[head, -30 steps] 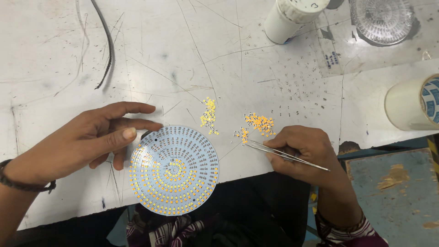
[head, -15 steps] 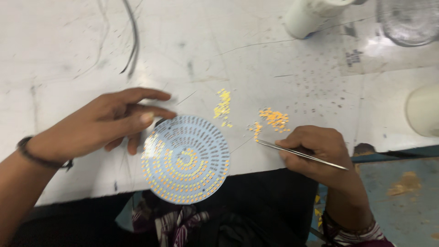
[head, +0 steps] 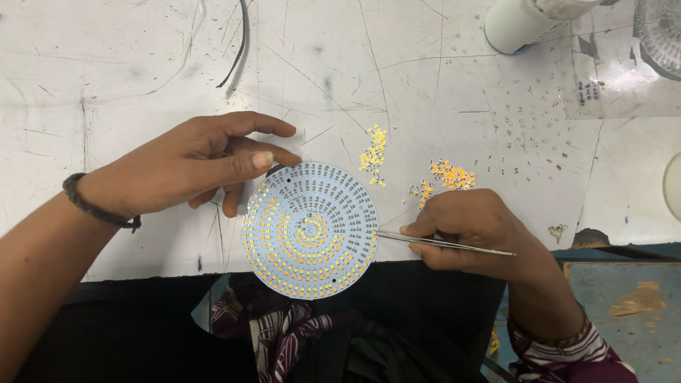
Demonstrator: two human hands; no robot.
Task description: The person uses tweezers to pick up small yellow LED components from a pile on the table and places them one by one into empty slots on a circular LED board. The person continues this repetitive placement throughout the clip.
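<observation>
Two hands work at the near edge of our scratched white table [head: 142, 71]. Our left hand [head: 191, 167] lies palm down at ten o'clock of the round board [head: 310, 228], its thumb and forefinger pressed against the board's upper left rim, the other fingers loosely curled beside them. A dark band [head: 96, 206] circles that wrist.

Our right hand [head: 468, 227] sits at three o'clock of the board and pinches slim metal tweezers [head: 443, 243] between thumb and fingers. The tweezers lie almost level, tips pointing to nine o'clock and meeting the board's right rim. We cannot tell whether the tips carry a chip.

Rings of small yellow chips cover the centre, the left and the bottom of the board; the upper right of the outer rings shows bare grey pads. Its lower part hangs past the table edge, over our dark lap.

At one o'clock of the board, just beyond its rim, lies a small pile of yellow chips [head: 373, 152]. A second, more orange pile [head: 448, 176] lies at twelve o'clock of our right hand, just beside the knuckles. Tiny grey specks [head: 528, 128] are scattered across the table further toward two o'clock.

At the far edge a white cylinder [head: 521, 25] lies at one o'clock, a clear round dish [head: 660, 35] sits in the corner past it, and a dark wire [head: 237, 50] curves at eleven o'clock.
</observation>
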